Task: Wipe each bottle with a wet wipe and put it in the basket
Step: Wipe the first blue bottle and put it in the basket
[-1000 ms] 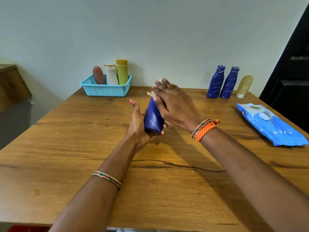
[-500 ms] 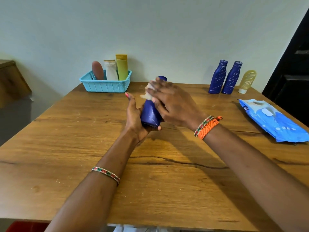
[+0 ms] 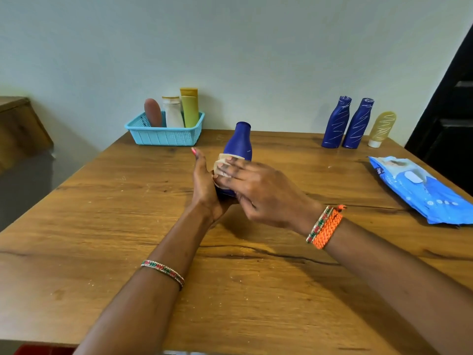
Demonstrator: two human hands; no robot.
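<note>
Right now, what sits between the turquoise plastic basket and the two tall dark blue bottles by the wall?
In the head view, only bare wooden table lies between the turquoise plastic basket and the two tall dark blue bottles.

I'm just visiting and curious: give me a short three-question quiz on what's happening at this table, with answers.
1. True or false: the turquoise basket already holds three containers.
2. Which hand presses the wet wipe against the blue bottle? A) left hand B) right hand C) neither
3. Fill in: at the table's far right edge, two scribbled blue bottles stand beside one ____ tube standing on its cap.

Key
1. True: a brown one, a white one and a yellow-green one stand in it.
2. B: the right hand rubs with the wipe while the left hand holds the bottle's base.
3. Yellow: the yellow tube.
</note>
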